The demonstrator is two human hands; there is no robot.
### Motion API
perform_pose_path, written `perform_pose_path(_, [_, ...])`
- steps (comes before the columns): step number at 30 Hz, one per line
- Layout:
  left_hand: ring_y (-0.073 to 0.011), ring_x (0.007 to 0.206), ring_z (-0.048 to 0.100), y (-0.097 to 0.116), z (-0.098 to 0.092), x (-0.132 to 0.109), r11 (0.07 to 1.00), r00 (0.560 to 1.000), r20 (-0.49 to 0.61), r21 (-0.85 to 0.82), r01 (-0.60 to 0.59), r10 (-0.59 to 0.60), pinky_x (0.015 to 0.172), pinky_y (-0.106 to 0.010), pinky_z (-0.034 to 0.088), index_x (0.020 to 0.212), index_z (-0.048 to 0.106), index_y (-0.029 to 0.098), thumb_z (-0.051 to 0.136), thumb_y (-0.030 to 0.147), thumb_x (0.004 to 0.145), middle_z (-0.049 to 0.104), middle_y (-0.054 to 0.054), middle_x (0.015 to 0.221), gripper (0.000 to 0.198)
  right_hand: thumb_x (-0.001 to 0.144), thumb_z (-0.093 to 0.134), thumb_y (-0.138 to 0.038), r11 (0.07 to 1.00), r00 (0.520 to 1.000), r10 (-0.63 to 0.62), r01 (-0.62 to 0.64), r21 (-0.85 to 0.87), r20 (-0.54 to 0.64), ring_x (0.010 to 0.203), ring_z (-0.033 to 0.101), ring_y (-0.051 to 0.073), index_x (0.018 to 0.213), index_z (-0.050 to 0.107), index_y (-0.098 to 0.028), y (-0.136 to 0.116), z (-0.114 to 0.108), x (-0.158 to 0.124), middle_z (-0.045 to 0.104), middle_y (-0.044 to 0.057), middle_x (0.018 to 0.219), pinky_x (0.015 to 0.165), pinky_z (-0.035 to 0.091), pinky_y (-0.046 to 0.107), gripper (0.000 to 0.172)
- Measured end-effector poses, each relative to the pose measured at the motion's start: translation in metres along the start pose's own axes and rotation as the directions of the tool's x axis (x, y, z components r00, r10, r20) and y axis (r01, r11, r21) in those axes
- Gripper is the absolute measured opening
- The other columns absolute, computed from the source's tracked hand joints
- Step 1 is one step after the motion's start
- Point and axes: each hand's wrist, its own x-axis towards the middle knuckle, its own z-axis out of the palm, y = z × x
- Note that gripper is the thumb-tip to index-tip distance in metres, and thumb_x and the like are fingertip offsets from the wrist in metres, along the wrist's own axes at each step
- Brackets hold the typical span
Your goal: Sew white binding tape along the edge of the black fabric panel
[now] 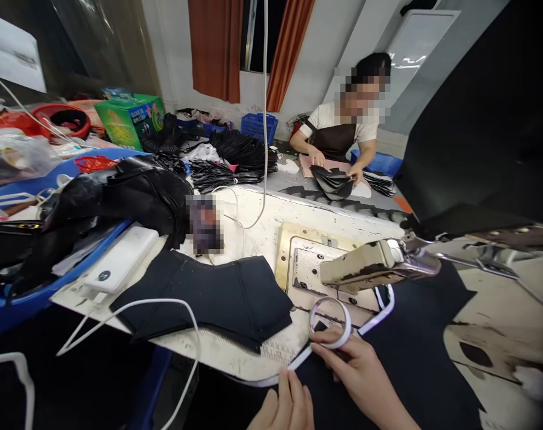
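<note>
My right hand [358,364] pinches a roll of white tape [346,327] near the front edge of the machine bed. A white strip [301,358] runs from near the roll down to the fingertips of my left hand [289,403], which lie together on it. Beneath both hands is a large black piece of material [414,340] that spreads to the right under the machine. More white tape [379,319] curves along its edge near the machine head [365,263]. Stacked black cut pieces [208,295] rest on the white table to the left.
A white power bank [121,260] with a white cable [193,322] lies at the left table edge [235,373]. Black material [132,191] fills a blue bin beside it. Across the table, a person [334,137] handles dark pieces [334,182].
</note>
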Motion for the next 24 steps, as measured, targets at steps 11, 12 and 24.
perform_pose_path(11, [-0.0182, 0.091, 0.061, 0.005, 0.009, -0.005, 0.999, 0.994, 0.101, 0.027, -0.043, 0.04, 0.075, -0.028, 0.043, 0.102, 0.07, 0.02, 0.066, 0.036, 0.085, 0.076, 0.001, 0.104, 0.023, 0.084, 0.067, -0.041, 0.99, 0.998, -0.064, 0.06, -0.129, -0.029, 0.05, 0.062, 0.016, 0.088, 0.08, -0.022, -0.007, 0.005, 0.002, 0.073, 0.008, 0.082, 0.044, 0.052, 0.026, 0.023])
perform_pose_path(12, [-0.018, 0.09, 0.06, 0.005, 0.009, -0.004, 0.999, 0.994, 0.106, 0.027, -0.04, 0.037, 0.074, -0.028, 0.043, 0.102, 0.07, 0.02, 0.067, 0.037, 0.084, 0.076, 0.001, 0.103, 0.025, 0.083, 0.067, -0.04, 0.983, 0.994, -0.097, 0.089, -0.162, -0.044, 0.058, 0.066, 0.019, 0.086, 0.08, -0.023, -0.009, 0.006, 0.003, 0.073, 0.007, 0.081, 0.051, 0.055, 0.028, 0.021])
perform_pose_path(24, [-0.0184, 0.081, 0.069, 0.056, 0.059, 0.014, 0.942, 0.919, -0.209, -0.043, 0.333, -0.334, 0.074, -0.027, 0.046, 0.083, 0.069, 0.019, 0.064, 0.022, 0.085, 0.077, -0.004, 0.088, 0.007, 0.079, 0.063, -0.03, 0.97, 0.997, -0.075, 0.081, -0.229, 0.034, 0.08, 0.072, 0.025, 0.083, 0.079, -0.026, 0.001, 0.003, 0.009, 0.075, 0.007, 0.085, 0.072, 0.059, 0.032, 0.017])
